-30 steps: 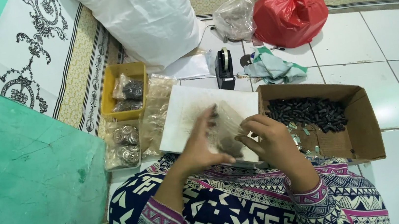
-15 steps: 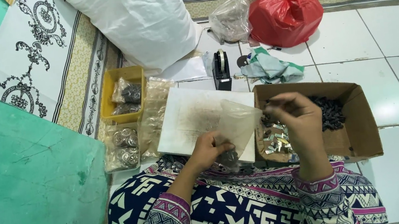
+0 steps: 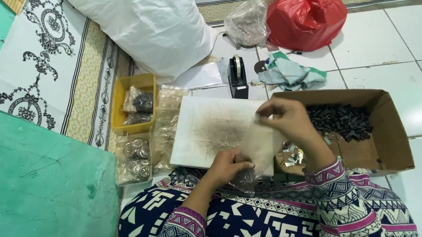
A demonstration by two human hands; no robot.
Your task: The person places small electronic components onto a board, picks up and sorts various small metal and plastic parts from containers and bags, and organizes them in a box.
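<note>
Left hand (image 3: pixel 229 164) pinches clear plastic bag (image 3: pixel 255 140) bottom; right hand (image 3: pixel 287 118) grips its top edge, beside cardboard box (image 3: pixel 379 132), over white board (image 3: pixel 207 132).

A white sheet of paper (image 3: pixel 212 129) smudged with grey-brown dust lies on a floor (image 3: pixel 411 34) of white tiles. A brown cardboard box (image 3: pixel 385 131) holds small black parts (image 3: pixel 341 120). A yellow tray (image 3: pixel 122 104) contains clear bags of dark pieces. A black tape dispenser (image 3: pixel 238 76) sits near a crumpled green and white cloth (image 3: pixel 290 72). A bright red plastic bag (image 3: pixel 306 15) sits beside a clear plastic bag (image 3: pixel 248 21). A large white sack (image 3: pixel 154 25) rests on a cream mat (image 3: pixel 39 74) with black floral scrollwork. The wall (image 3: pixel 26 195) is teal green. The sleeves (image 3: pixel 345 203) show a navy, white and pink geometric pattern.
</note>
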